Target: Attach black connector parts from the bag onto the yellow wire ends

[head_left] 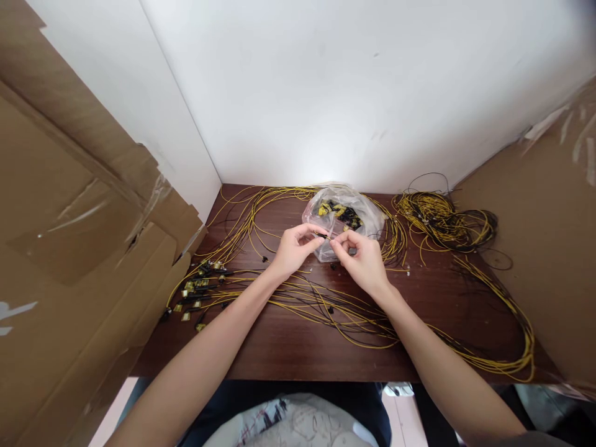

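Over the front of a clear plastic bag (370, 214), my left hand (295, 248) and my right hand (361, 256) meet with their fingertips almost touching. Between them is a small black connector (322, 235) with a bit of yellow wire at it. The left thumb and forefinger pinch the black part. My right thumb and forefinger are closed at its other end, on what looks like the wire; the fingers hide the exact grip. Inside the bag lie black and yellow small parts (342, 212).
Yellow and black wires (321, 298) run across the brown table (288, 360), with yellow-tagged black ends (195, 288) bunched at the left. A tangled wire bundle (433, 217) lies back right. Cardboard (84, 236) stands on both sides, a white wall (326, 93) behind.
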`<state>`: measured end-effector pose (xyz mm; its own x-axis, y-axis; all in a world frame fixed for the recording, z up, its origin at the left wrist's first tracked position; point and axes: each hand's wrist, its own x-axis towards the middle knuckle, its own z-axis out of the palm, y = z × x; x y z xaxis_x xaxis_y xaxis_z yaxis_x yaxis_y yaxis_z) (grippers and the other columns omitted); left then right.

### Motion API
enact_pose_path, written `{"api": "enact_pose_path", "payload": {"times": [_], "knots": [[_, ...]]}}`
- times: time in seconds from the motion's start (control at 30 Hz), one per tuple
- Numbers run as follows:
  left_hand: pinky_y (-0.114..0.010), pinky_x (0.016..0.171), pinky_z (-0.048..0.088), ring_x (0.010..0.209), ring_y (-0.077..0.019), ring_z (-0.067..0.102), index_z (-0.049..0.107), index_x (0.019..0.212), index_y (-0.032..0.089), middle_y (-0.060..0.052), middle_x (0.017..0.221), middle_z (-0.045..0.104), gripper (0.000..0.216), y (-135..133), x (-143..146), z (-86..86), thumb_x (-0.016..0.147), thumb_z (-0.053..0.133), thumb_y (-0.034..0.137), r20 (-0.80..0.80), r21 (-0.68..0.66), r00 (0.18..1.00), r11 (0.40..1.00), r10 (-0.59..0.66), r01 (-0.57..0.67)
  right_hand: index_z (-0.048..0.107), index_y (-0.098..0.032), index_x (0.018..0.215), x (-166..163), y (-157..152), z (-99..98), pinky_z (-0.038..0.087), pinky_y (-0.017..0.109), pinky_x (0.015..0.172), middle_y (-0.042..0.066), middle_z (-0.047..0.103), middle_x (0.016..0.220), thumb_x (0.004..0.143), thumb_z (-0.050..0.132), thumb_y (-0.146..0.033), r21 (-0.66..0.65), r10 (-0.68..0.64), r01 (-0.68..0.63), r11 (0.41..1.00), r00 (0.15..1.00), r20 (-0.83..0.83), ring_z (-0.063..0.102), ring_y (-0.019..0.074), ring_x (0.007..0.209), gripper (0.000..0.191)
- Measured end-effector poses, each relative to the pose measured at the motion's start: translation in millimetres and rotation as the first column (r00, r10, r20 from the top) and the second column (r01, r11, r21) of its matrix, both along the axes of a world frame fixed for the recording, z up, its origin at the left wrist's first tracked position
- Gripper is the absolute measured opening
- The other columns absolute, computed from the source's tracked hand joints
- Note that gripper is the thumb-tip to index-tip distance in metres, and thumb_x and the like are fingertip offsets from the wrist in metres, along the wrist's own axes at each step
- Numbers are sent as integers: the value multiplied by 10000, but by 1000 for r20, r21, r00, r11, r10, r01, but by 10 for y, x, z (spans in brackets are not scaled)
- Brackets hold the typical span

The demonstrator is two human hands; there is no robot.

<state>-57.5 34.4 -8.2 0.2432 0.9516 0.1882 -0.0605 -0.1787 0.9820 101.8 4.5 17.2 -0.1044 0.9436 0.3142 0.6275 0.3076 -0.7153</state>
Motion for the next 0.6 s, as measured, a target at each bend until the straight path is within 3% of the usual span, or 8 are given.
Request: {"api": "enact_pose_path", "payload": {"times": [0.6], "knots": [[-255,653,432,680,-123,556,677,876,139,-58,858,668,165,13,-14,-32,743,642,232,-81,56,997,998,-11,16,599,-169,696,4,2,9,387,242,533,-33,506,469,818,527,-285,-19,23,-23,1000,1000,10,465,117,464,183]]}}
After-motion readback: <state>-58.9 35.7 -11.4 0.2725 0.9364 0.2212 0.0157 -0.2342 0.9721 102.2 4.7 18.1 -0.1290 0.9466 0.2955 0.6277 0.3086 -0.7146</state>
